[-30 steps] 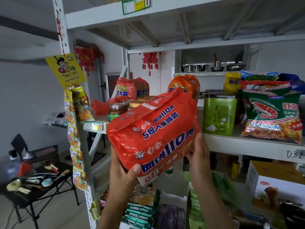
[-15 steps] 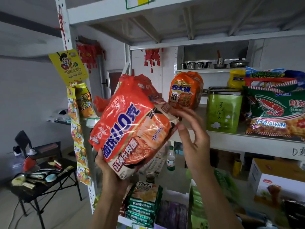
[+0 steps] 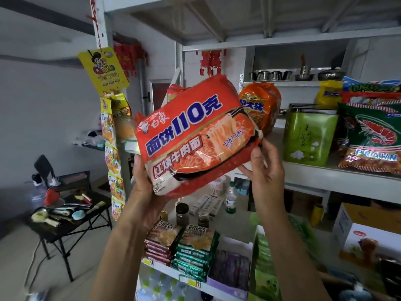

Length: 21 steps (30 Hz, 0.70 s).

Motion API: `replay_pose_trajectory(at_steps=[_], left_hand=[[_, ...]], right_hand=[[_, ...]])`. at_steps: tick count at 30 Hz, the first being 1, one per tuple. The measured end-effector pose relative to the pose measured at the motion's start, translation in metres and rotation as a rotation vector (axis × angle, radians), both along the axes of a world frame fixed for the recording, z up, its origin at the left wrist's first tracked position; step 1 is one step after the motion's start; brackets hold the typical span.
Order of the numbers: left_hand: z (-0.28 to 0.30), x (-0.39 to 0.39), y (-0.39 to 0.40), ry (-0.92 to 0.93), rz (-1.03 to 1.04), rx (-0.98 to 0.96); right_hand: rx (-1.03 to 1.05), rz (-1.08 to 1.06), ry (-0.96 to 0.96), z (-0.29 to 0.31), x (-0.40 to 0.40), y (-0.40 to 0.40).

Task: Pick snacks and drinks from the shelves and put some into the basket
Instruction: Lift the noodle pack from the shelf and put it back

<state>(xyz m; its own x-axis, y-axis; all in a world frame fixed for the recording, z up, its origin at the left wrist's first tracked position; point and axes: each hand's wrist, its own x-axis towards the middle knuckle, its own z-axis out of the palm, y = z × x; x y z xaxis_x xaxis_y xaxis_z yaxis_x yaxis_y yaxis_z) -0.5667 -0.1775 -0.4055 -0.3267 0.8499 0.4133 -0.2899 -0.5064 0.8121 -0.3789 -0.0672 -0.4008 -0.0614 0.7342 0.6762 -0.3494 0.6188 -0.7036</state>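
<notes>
Fingers [image 3: 256, 157] of both your hands clamp the red noodle pack [image 3: 195, 135] | left hand [image 3: 143, 192] beneath, right hand [image 3: 268, 172] at its edge | before the shelf [image 3: 325, 177].

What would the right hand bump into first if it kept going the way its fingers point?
The right hand points up and leftward, straight into the red instant-noodle multipack it already pinches. Beyond that, probably the orange noodle pack on the shelf, though depth is unclear.

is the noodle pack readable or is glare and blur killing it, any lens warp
Head view: noodle pack print reads sharp, with only small glossy highlights on the wrap; shelf lines bow from the wide-angle lens; the frame's bottom corners smear soft; daylight is even, without hard shadows.
</notes>
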Motion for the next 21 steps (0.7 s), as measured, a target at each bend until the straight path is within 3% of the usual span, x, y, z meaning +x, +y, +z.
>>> replay_pose_trajectory(at_steps=[5, 15, 21], left_hand=[[0.005, -0.003, -0.006, 0.109, -0.021, 0.066], [-0.023, -0.008, 0.017, -0.321, -0.001, 0.054], [-0.042, -0.007, 0.034, -0.439, -0.090, 0.045]], right_hand=[[-0.071, -0.038, 0.034, -0.005, 0.001, -0.006], [0.003, -0.003, 0.097, 0.002, 0.002, -0.038], [0.033, 0.054, -0.005, -0.003, 0.000, -0.041]])
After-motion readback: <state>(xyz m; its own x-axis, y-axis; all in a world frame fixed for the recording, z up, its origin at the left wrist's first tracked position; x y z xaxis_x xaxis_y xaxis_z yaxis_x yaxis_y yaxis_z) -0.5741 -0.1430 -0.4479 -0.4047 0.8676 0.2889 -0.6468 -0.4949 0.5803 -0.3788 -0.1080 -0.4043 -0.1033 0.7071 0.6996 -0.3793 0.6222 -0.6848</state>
